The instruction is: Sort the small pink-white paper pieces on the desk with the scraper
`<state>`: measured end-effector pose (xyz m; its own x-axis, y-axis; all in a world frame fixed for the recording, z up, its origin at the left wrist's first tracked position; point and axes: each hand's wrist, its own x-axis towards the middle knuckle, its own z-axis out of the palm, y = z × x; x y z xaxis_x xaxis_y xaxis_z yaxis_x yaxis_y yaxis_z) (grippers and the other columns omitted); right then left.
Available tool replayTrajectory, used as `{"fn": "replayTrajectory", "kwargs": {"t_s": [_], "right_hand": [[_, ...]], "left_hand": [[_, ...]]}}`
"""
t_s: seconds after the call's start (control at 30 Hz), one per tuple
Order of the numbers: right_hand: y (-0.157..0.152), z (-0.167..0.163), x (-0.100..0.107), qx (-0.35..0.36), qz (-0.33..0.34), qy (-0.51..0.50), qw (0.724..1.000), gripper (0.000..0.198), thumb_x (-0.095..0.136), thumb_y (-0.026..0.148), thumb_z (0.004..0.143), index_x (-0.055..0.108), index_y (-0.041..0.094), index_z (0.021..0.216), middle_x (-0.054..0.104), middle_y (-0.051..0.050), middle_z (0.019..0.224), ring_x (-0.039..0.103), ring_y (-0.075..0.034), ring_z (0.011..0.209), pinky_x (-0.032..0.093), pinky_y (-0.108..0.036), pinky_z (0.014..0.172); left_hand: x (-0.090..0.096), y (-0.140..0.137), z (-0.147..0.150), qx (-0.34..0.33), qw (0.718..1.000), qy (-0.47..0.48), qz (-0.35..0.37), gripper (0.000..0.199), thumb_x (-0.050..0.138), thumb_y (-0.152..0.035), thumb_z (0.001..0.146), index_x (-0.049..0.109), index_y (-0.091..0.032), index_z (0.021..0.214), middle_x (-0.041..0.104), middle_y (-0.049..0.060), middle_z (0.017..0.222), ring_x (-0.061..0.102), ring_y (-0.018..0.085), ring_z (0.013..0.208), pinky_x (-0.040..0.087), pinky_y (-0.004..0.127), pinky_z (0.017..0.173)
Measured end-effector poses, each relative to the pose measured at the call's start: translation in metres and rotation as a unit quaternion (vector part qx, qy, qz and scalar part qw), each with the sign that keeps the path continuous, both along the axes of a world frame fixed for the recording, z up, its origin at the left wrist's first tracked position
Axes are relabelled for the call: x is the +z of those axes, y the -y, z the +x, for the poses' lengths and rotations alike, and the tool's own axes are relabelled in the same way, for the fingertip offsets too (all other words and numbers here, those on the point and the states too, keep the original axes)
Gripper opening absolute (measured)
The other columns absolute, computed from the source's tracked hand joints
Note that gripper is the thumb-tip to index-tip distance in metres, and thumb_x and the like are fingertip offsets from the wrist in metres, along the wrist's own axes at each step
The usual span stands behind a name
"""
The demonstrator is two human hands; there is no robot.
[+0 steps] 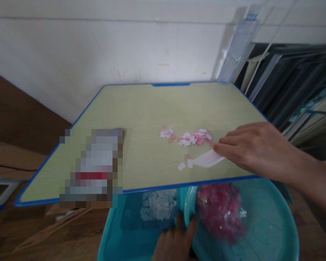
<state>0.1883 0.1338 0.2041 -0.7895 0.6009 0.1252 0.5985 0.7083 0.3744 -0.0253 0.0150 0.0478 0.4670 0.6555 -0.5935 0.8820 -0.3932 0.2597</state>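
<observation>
My right hand [254, 145] lies flat on a pale desk with a blue rim [141, 108], its fingertips touching a white paper piece [208, 159]. Just beyond the fingers lies a scatter of small pink and white paper squares [188, 137], and two white squares [185, 165] sit nearer the front edge. Below the desk edge my left hand [175, 241] grips the rim of a round teal basin [271, 232] that holds a heap of pink pieces [221, 212].
A second teal tub [119, 232] under the desk holds white paper squares [157, 204]. A blurred rectangular item [96, 166] lies on the desk's left front. White wall behind; clear plastic sheets and dark frames [288, 79] lean at the right.
</observation>
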Motion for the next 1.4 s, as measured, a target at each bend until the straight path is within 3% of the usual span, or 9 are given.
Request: {"fn": "replayTrajectory", "kwargs": {"t_s": [0.17, 0.4, 0.6, 0.83, 0.93, 1.1, 1.2, 1.4], "right_hand": [[0.011, -0.027, 0.004, 0.011, -0.024, -0.019, 0.999, 0.015, 0.055, 0.009, 0.079, 0.052, 0.021, 0.07, 0.059, 0.003, 0.062, 0.053, -0.015, 0.056, 0.026, -0.031, 0.053], [0.009, -0.04, 0.005, -0.003, 0.011, -0.038, 0.999, 0.015, 0.052, 0.009, 0.082, 0.052, 0.02, 0.072, 0.06, 0.002, 0.064, 0.053, -0.013, 0.057, 0.03, -0.03, 0.055], [0.003, -0.049, -0.003, 0.005, -0.017, -0.034, 0.999, 0.015, 0.052, 0.013, 0.083, 0.049, 0.021, 0.071, 0.06, 0.003, 0.064, 0.056, -0.015, 0.06, 0.027, -0.031, 0.052], [0.001, -0.039, 0.002, -0.057, -0.011, -0.011, 0.998, 0.014, 0.048, 0.009, 0.081, 0.053, 0.021, 0.083, 0.065, -0.001, 0.074, 0.057, -0.016, 0.063, 0.024, -0.031, 0.051], [0.004, -0.042, 0.005, -0.045, -0.01, -0.019, 0.999, 0.015, 0.046, 0.008, 0.081, 0.052, 0.021, 0.078, 0.064, 0.0, 0.072, 0.057, -0.016, 0.063, 0.025, -0.031, 0.052], [0.006, -0.049, 0.003, -0.011, -0.041, -0.037, 0.998, 0.016, 0.05, 0.007, 0.079, 0.049, 0.021, 0.072, 0.06, 0.001, 0.065, 0.055, -0.013, 0.06, 0.026, -0.03, 0.053], [0.004, -0.043, 0.004, -0.037, -0.029, -0.024, 0.999, 0.015, 0.05, 0.006, 0.078, 0.054, 0.021, 0.08, 0.064, 0.0, 0.073, 0.056, -0.015, 0.061, 0.024, -0.031, 0.052], [0.006, -0.034, 0.01, -0.079, -0.005, -0.023, 0.997, 0.016, 0.054, 0.009, 0.079, 0.056, 0.022, 0.086, 0.063, 0.001, 0.071, 0.058, -0.02, 0.062, 0.024, -0.032, 0.053]], "left_hand": [[0.004, -0.003, 0.002, -0.005, 1.0, -0.012, -0.001, 0.079, 0.071, -0.022, 0.068, 0.034, -0.033, 0.137, 0.039, 0.024, 0.139, 0.065, 0.031, 0.089, 0.054, 0.043, 0.072], [0.0, 0.0, 0.0, -0.008, 1.0, 0.008, 0.004, 0.077, 0.07, -0.027, 0.069, 0.035, -0.031, 0.138, 0.04, 0.026, 0.138, 0.065, 0.032, 0.088, 0.054, 0.042, 0.07], [-0.007, 0.003, -0.002, -0.006, 1.0, 0.019, 0.014, 0.076, 0.07, -0.031, 0.07, 0.035, -0.032, 0.137, 0.04, 0.026, 0.137, 0.066, 0.031, 0.086, 0.054, 0.041, 0.07], [-0.007, 0.002, -0.002, -0.021, 0.999, 0.023, 0.027, 0.073, 0.067, -0.034, 0.073, 0.034, -0.032, 0.138, 0.042, 0.026, 0.136, 0.067, 0.03, 0.083, 0.055, 0.041, 0.067], [-0.01, 0.004, -0.002, -0.021, 0.999, 0.026, 0.038, 0.075, 0.069, -0.033, 0.07, 0.035, -0.031, 0.137, 0.043, 0.027, 0.135, 0.067, 0.03, 0.082, 0.055, 0.04, 0.066], [-0.005, 0.002, -0.001, -0.032, 0.998, 0.01, 0.046, 0.061, 0.057, -0.028, 0.08, 0.035, -0.032, 0.137, 0.044, 0.026, 0.134, 0.067, 0.028, 0.078, 0.055, 0.039, 0.064], [-0.001, 0.0, -0.001, -0.035, 0.999, 0.005, 0.033, 0.067, 0.064, -0.031, 0.075, 0.037, -0.031, 0.136, 0.043, 0.026, 0.135, 0.067, 0.028, 0.08, 0.055, 0.038, 0.064], [-0.006, 0.002, -0.002, -0.042, 0.998, 0.009, 0.053, 0.058, 0.056, -0.026, 0.081, 0.037, -0.031, 0.136, 0.046, 0.025, 0.133, 0.067, 0.027, 0.079, 0.055, 0.036, 0.063]]}}
